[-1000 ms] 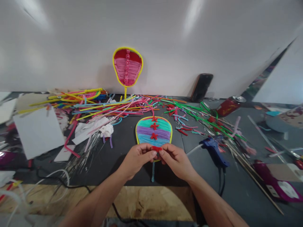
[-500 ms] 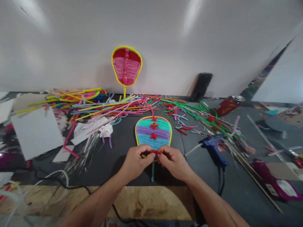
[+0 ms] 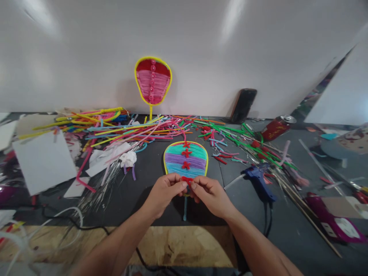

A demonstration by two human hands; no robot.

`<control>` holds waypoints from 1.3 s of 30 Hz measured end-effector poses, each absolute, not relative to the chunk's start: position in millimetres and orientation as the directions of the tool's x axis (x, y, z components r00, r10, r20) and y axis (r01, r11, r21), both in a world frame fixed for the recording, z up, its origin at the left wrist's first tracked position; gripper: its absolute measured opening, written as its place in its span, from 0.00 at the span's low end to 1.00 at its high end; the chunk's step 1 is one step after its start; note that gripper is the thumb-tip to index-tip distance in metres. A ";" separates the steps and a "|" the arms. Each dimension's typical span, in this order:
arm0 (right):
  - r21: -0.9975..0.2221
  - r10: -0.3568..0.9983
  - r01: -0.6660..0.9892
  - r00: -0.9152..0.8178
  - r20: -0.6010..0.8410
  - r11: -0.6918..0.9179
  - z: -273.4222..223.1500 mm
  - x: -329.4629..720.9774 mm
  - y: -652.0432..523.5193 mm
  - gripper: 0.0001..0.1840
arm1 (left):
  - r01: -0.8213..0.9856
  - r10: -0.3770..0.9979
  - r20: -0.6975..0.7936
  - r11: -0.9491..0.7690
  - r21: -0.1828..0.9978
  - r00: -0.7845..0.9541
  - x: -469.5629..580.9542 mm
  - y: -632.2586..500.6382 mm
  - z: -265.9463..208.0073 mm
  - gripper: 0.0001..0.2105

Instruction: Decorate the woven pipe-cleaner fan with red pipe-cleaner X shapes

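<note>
Between the fingertips of my left hand (image 3: pixel 166 191) and my right hand (image 3: pixel 211 193) is a short red pipe cleaner piece (image 3: pixel 187 179), bent in a curve. Both hands are pinched closed on it. Under them lies a pipe cleaner fan (image 3: pixel 172 161) with a yellow rim, its face banded in teal, purple and blue. Three red star-like pieces run down its middle, among them a lowest red star (image 3: pixel 186 165). The fan's blue handle (image 3: pixel 185 211) points towards me. My fingers cover the lower part of the fan's face.
A pink and red fan (image 3: pixel 153 82) leans on the wall at the back. Loose pipe cleaners (image 3: pixel 138 132) lie across the table's rear. On the right are a blue glue gun (image 3: pixel 260 182), a red can (image 3: pixel 277 128) and a phone (image 3: pixel 243 105). White paper (image 3: pixel 43 163) lies left.
The red pipe cleaner piece has gone from nearly straight to bent, its middle now raised slightly away from me. My fingertips have shifted a little around it; the fan stays in place.
</note>
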State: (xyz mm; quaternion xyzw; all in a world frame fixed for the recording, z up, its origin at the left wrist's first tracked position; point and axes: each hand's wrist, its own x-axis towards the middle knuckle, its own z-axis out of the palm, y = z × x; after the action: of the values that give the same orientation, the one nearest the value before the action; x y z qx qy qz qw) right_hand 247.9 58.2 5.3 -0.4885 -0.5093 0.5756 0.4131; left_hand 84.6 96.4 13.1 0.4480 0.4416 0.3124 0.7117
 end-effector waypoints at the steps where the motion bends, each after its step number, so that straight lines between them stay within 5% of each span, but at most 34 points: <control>1: -0.990 0.974 0.029 -0.174 -0.143 -0.140 5.1 247.5 58.1 0.17 | -0.041 0.842 -0.342 0.393 0.919 0.418 84.9 96.2 13.5 0.08; 8: -0.992 0.991 0.109 -0.109 -0.076 -0.064 0.1 247.0 56.4 0.11 | -0.054 0.865 -0.306 0.355 0.933 0.398 85.0 97.2 15.5 0.07; 14: -0.906 0.957 0.312 -0.059 0.283 0.287 -3.6 250.9 56.5 0.06 | -0.089 0.842 -0.351 0.420 0.903 0.409 85.1 96.9 14.6 0.07; 18: -0.827 0.916 0.398 -0.112 0.386 0.397 -2.5 253.1 56.3 0.06 | -0.068 0.816 -0.368 0.441 0.895 0.447 84.8 95.8 11.9 0.10; 39: -0.938 0.975 0.289 -0.167 0.149 0.193 4.2 250.5 56.4 0.09 | 0.146 0.796 -0.267 0.224 0.964 0.543 80.1 95.7 19.7 0.07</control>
State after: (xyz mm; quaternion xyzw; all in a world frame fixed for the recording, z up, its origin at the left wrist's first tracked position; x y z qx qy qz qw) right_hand 250.5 56.4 4.2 -0.4881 -0.6469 0.4064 0.4220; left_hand 80.1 95.7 19.7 0.5732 0.4109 0.2443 0.6655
